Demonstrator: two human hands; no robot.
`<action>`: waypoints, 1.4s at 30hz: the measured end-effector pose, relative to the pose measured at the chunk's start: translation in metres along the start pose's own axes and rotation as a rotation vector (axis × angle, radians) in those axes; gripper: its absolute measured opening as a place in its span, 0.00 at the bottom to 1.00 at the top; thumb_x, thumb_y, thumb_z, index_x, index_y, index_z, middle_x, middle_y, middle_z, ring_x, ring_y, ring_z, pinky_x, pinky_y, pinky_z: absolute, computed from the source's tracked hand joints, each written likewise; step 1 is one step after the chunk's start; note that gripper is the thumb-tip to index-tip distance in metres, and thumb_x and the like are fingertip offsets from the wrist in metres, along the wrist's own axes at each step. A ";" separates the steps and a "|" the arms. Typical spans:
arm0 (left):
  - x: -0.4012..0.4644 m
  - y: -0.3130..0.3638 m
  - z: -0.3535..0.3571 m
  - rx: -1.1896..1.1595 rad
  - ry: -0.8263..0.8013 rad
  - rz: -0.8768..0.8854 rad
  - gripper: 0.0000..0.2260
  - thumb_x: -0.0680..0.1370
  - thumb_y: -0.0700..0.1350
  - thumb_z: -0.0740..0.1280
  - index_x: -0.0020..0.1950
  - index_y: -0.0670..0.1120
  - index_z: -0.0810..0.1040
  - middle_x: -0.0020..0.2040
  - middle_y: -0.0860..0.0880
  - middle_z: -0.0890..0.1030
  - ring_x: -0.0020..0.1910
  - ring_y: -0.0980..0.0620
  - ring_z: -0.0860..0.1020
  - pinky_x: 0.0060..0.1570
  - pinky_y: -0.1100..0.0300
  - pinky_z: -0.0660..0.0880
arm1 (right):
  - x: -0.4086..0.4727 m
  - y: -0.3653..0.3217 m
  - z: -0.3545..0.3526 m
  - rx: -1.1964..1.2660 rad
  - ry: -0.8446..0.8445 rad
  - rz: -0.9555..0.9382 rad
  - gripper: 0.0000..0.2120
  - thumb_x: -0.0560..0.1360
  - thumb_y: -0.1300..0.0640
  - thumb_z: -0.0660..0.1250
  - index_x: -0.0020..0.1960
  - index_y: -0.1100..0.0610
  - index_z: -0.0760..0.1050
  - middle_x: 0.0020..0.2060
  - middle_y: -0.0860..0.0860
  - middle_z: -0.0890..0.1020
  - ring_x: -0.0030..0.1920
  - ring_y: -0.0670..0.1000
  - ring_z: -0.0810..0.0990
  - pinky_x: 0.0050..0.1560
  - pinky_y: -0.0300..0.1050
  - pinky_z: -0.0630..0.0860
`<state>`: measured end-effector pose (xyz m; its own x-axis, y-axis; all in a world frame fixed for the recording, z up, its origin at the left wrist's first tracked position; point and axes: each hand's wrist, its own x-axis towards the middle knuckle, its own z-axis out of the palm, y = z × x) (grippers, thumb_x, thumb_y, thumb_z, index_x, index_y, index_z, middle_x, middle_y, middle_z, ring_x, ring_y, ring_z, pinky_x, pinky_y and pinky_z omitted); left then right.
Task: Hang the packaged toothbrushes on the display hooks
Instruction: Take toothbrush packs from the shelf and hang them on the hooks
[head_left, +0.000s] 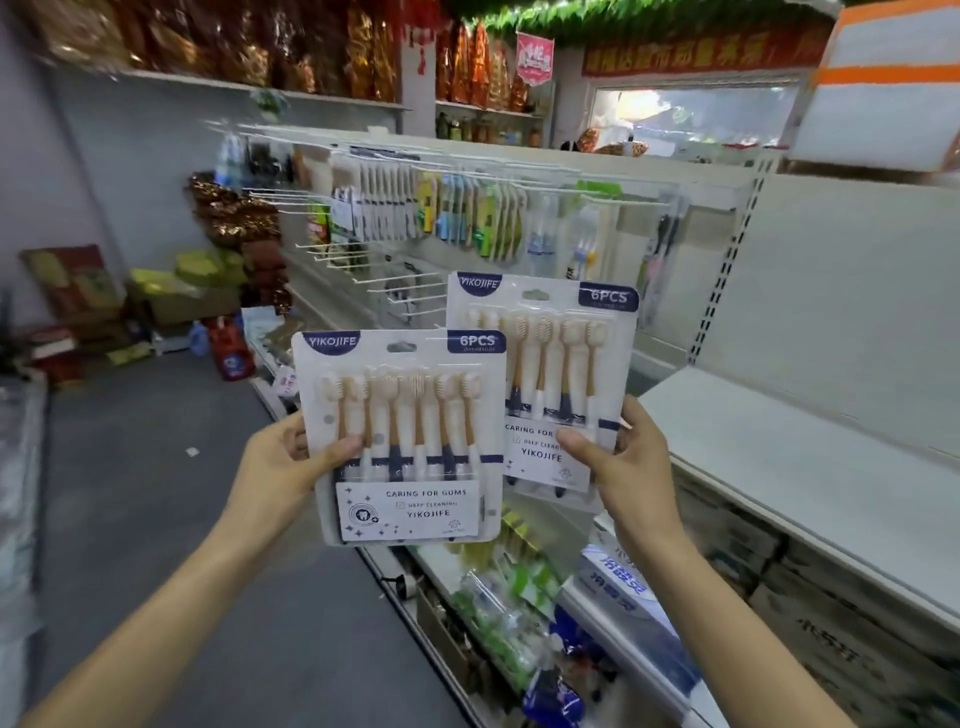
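I hold two white YIKOJIFE six-piece toothbrush packs upright in front of the shelf. My left hand (283, 465) grips the nearer pack (405, 415) by its left edge, thumb across the front. My right hand (623, 462) grips the farther pack (550, 358) at its lower right, thumb on the front. The nearer pack overlaps the farther pack's lower left corner. Behind and above them, white display hooks (395, 283) stick out from the back panel; several are bare. Higher hooks carry hanging toothbrush packs (467, 213).
A white shelf board (810, 457) runs along the right with cardboard boxes beneath it. Lower shelves below my hands hold packaged goods and a toothpaste box (623, 587). The grey aisle floor (156, 493) lies to the left, with boxes and bags piled at its far end.
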<state>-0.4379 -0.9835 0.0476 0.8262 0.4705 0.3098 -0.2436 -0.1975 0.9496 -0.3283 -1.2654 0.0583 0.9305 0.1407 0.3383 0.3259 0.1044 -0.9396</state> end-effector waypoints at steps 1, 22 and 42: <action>0.002 -0.004 -0.010 -0.002 0.011 -0.007 0.10 0.73 0.34 0.72 0.52 0.45 0.82 0.44 0.55 0.87 0.41 0.62 0.84 0.39 0.72 0.76 | 0.005 0.005 0.013 0.006 -0.019 -0.008 0.19 0.72 0.68 0.74 0.59 0.54 0.77 0.52 0.51 0.86 0.53 0.51 0.85 0.58 0.57 0.81; 0.179 -0.122 -0.142 0.087 0.282 -0.098 0.13 0.67 0.42 0.80 0.50 0.48 0.84 0.46 0.49 0.87 0.44 0.53 0.85 0.44 0.64 0.81 | 0.172 0.162 0.224 0.097 -0.295 0.021 0.15 0.72 0.70 0.73 0.56 0.60 0.79 0.49 0.54 0.87 0.51 0.56 0.86 0.52 0.47 0.82; 0.356 -0.237 -0.226 0.070 0.237 -0.221 0.12 0.69 0.37 0.76 0.52 0.41 0.82 0.45 0.47 0.87 0.43 0.50 0.86 0.41 0.64 0.81 | 0.295 0.250 0.368 0.069 -0.171 0.180 0.16 0.70 0.72 0.74 0.55 0.59 0.79 0.46 0.53 0.87 0.47 0.55 0.87 0.44 0.44 0.83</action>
<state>-0.2007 -0.5750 -0.0560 0.7121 0.6939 0.1068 -0.0288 -0.1232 0.9920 -0.0337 -0.8353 -0.0578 0.9285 0.3274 0.1750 0.1396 0.1290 -0.9818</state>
